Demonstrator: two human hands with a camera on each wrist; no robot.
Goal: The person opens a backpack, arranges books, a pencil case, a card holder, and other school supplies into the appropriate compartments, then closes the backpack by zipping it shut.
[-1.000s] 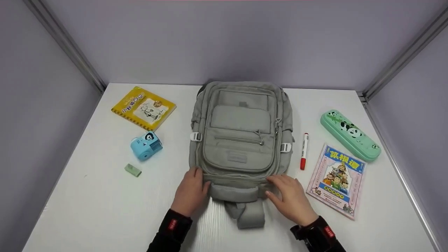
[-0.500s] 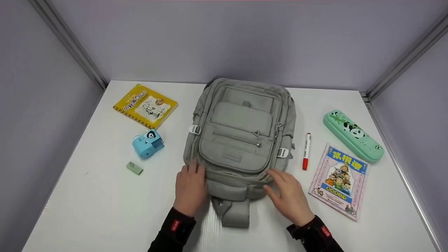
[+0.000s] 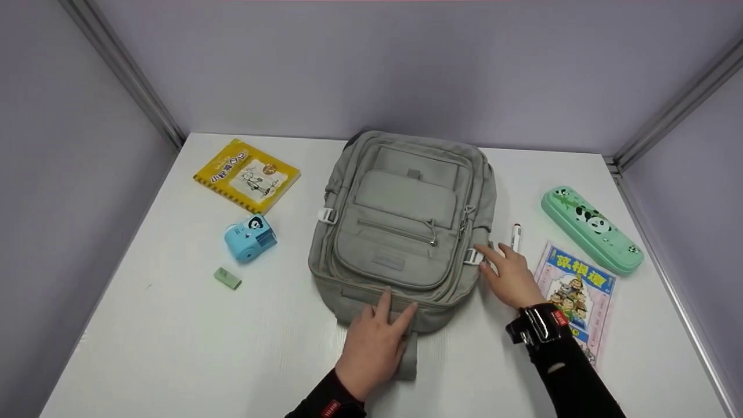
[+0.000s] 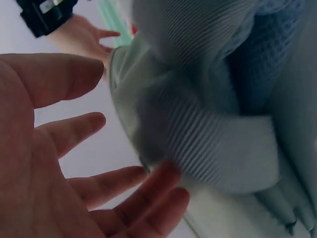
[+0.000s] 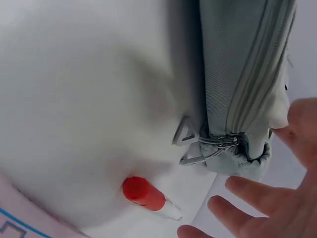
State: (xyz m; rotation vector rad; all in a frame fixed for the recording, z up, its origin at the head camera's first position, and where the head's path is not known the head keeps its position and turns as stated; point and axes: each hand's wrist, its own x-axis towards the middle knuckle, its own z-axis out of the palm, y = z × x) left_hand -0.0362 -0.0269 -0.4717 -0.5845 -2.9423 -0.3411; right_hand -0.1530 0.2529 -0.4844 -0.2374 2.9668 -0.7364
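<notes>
We are observing the grey backpack [image 3: 403,223] lying flat on the white table [image 3: 174,348], its near bottom edge sitting under the fingers of the left hand [image 3: 374,342], which are resting spread and straight on the fabric, gripping nothing. The right hand [image 3: 514,278] is lying beside the pack's right side, fingers apart and extended, their tips touching the white side buckle [image 3: 473,256]. The red-capped marker [image 5: 148,196] is lying just beneath those fingers.

Both hands are bare. Black sleeves [image 3: 572,371] reach the wrists, each with a small red tag [image 3: 331,407]; a black strap [image 3: 537,326] wraps the right wrist.
</notes>
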